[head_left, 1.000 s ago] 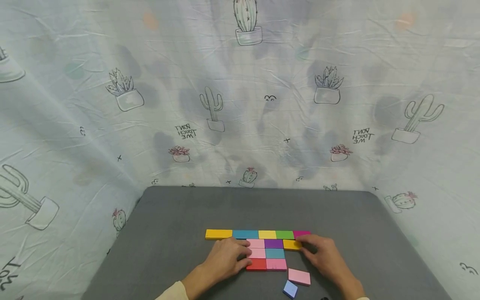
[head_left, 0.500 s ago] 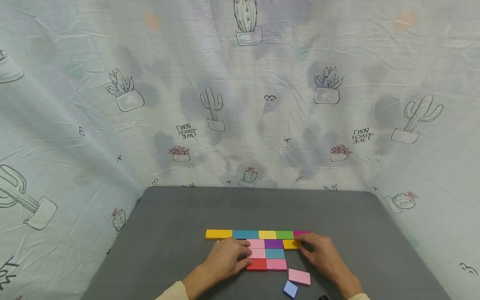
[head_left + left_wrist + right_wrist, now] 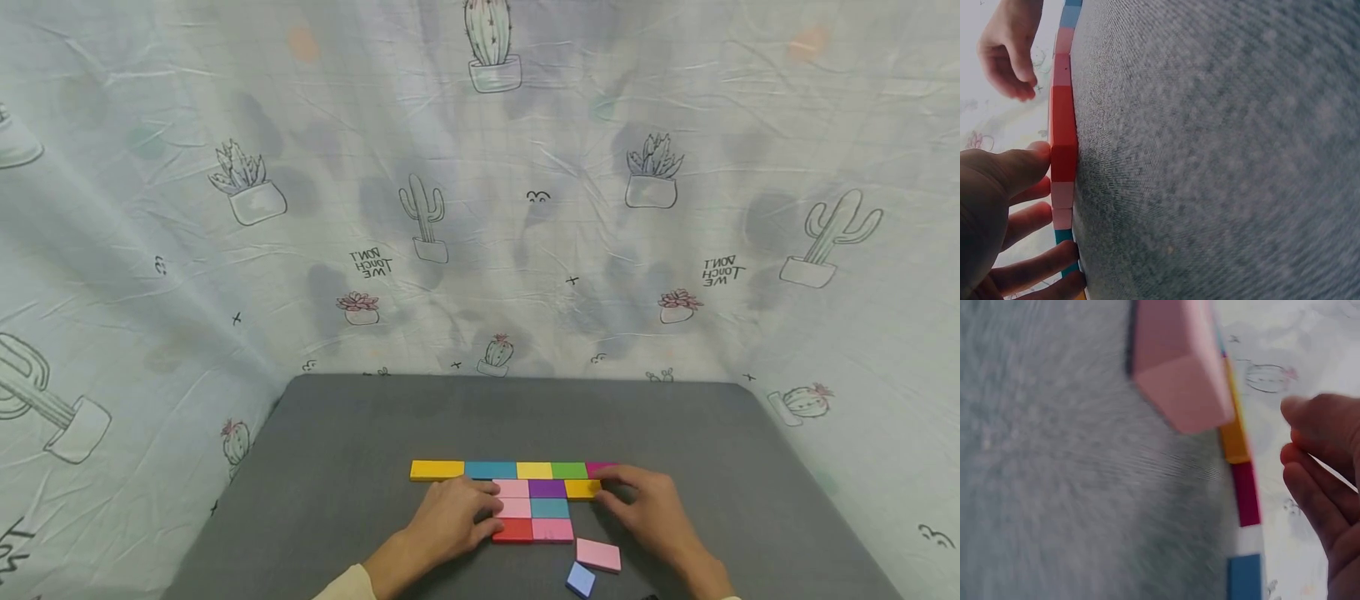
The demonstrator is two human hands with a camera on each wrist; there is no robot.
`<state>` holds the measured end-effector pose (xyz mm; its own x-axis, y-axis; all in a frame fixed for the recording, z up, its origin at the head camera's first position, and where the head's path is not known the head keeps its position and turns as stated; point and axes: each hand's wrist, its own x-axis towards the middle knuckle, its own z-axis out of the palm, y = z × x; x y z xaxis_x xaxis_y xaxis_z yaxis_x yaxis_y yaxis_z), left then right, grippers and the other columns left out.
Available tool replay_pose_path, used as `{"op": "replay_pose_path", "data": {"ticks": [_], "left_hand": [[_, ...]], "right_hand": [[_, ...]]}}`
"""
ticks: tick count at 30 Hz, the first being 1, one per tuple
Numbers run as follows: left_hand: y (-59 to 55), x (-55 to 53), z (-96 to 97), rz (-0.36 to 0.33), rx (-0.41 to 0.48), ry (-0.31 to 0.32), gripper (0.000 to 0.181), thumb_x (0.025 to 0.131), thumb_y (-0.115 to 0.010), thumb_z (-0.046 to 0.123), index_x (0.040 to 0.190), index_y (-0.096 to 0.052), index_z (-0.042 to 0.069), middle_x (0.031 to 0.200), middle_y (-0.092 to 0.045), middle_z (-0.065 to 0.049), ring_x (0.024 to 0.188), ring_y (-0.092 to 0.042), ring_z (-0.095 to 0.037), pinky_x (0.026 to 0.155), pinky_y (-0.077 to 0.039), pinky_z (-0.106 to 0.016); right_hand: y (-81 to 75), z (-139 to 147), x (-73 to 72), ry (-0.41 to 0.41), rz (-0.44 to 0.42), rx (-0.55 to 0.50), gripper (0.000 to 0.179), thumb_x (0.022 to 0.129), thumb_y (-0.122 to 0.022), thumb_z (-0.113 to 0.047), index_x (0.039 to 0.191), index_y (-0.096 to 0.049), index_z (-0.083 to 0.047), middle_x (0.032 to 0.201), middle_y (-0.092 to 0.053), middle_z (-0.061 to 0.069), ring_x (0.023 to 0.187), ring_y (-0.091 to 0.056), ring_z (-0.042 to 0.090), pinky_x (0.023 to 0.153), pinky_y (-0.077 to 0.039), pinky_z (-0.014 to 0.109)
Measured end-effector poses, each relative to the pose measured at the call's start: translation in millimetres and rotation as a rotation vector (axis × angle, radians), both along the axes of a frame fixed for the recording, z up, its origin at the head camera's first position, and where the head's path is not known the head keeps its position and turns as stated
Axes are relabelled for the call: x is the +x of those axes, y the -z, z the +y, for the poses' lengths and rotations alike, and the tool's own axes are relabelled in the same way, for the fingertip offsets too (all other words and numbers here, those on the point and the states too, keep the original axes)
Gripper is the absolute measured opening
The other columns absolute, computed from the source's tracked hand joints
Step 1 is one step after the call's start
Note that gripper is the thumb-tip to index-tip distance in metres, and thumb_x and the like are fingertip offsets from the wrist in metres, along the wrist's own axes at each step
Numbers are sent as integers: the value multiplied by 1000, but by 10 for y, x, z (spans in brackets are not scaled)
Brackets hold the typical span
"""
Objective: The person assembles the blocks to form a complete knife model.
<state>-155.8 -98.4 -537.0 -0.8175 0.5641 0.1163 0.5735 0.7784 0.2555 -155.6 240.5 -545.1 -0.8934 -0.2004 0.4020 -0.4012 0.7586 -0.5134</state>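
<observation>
Flat coloured blocks form a group on the grey table. In the head view my left hand [image 3: 450, 517] touches the group's left side, at the pink blocks [image 3: 512, 507] and the red block [image 3: 513, 530]. Its thumb tip meets the red block [image 3: 1064, 131] in the left wrist view. My right hand [image 3: 652, 512] is at the right end of the orange block [image 3: 581, 489], beside the purple block [image 3: 547, 488]. The right wrist view has its fingers relaxed, slightly above the blocks and holding nothing. Behind lies a long row ending in a magenta block [image 3: 600, 470].
A loose pink block [image 3: 597, 554] and a small light-blue block [image 3: 581, 579] lie in front of the group, to its right. The grey table [image 3: 337, 425] meets a cactus-print cloth [image 3: 480, 292] at the back and sides. A small dark object [image 3: 651, 597] shows at the bottom edge.
The orange block has slid slightly left against the purple block. My right fingertips have shifted a little at its end; my left hand stays in place.
</observation>
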Motion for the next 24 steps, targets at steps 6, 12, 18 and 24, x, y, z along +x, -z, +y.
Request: {"op": "replay_pose_path", "data": {"ticks": [6,12,18,24], "left_hand": [[4,11,4,3,4,3,29,95,-85,48,119,-86,32,128,-79,15,112,-75,-13,92,-65,-39],[-3,22,-6,14,12,5,28,96,-84,47,119,-87,31,128,-79,14,112,-75,-13,92,-65,-39],[-4,17,-13,32,17,3,27,96,-85,46,118,-87,31,128,-80,14,111,-75,-14,90,-65,-38],[-5,27,-11,24,14,-1,28,96,-84,47,119,-87,31,128,-79,14,111,-75,-13,91,-65,-38]], "right_hand": [[-104,176,226,93,-184,-230,32,86,-96,-17,115,-84,-20,112,-83,-4,99,-78,12,88,-67,30],[-140,337,467,187,-390,-435,38,89,-93,-16,124,-80,-7,122,-81,10,104,-78,9,89,-63,20],[-90,357,612,223,-566,-554,50,89,-92,-18,132,-75,0,130,-78,18,108,-80,17,92,-67,34],[19,327,678,126,-622,-548,60,90,-92,-23,137,-70,6,135,-75,23,117,-79,29,93,-67,35]]}}
